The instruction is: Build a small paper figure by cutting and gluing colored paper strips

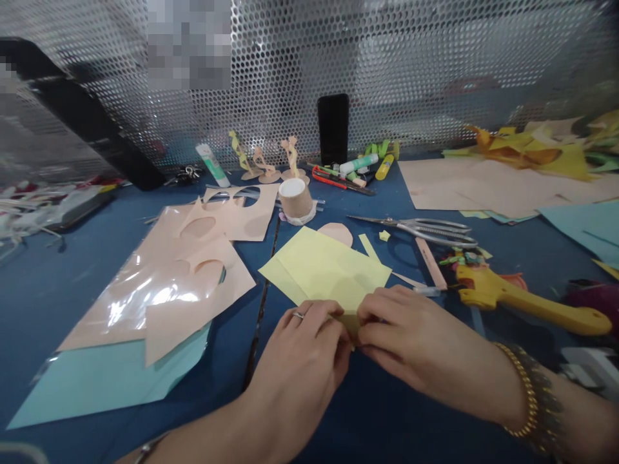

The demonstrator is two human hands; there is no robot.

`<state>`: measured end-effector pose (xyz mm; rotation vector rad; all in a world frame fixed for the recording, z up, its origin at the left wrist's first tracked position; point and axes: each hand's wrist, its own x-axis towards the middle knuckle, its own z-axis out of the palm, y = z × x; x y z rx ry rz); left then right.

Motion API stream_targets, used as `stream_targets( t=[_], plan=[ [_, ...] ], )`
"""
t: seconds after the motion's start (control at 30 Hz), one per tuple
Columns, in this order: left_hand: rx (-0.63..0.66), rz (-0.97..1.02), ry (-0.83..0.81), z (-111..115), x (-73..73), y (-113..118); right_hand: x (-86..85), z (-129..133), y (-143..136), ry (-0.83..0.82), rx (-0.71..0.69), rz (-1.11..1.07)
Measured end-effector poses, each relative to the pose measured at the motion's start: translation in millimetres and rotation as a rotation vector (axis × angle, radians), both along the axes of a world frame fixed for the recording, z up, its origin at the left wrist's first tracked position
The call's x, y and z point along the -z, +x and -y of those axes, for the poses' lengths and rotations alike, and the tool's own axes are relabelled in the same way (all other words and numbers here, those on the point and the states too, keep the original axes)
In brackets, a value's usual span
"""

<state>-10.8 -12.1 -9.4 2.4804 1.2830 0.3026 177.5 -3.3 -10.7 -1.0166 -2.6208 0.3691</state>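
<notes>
A sheet of yellow paper lies in front of me on the dark blue table, its near edge lifted between my hands. My left hand grips that edge with bent fingers; a ring sits on one finger. Close beside it, my right hand pinches the same edge. The fingertips nearly meet, and the exact fold between them is partly hidden. Past the sheet, a round pink paper piece peeks out. A narrow yellow strip and a tiny yellow paper star lie to its right.
Metal scissors and a yellow-handled tool lie at right. Pink sheets with round cut-outs cover the left. A tape roll, glue stick, red cutter and upright phone stand or lie toward the perforated metal panel.
</notes>
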Motion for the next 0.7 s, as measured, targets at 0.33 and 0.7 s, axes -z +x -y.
stream_targets(
  t=[0.33, 0.7],
  plan=[
    [0.045, 0.069, 0.021, -1.4, 4.2, -8.6, 7.7, 2.5, -3.0, 0.185, -0.036, 0.139],
    [0.081, 0.096, 0.036, -1.9, 4.3, -9.9, 1.7, 2.4, -6.3, -0.028, 0.064, 0.121]
  ],
)
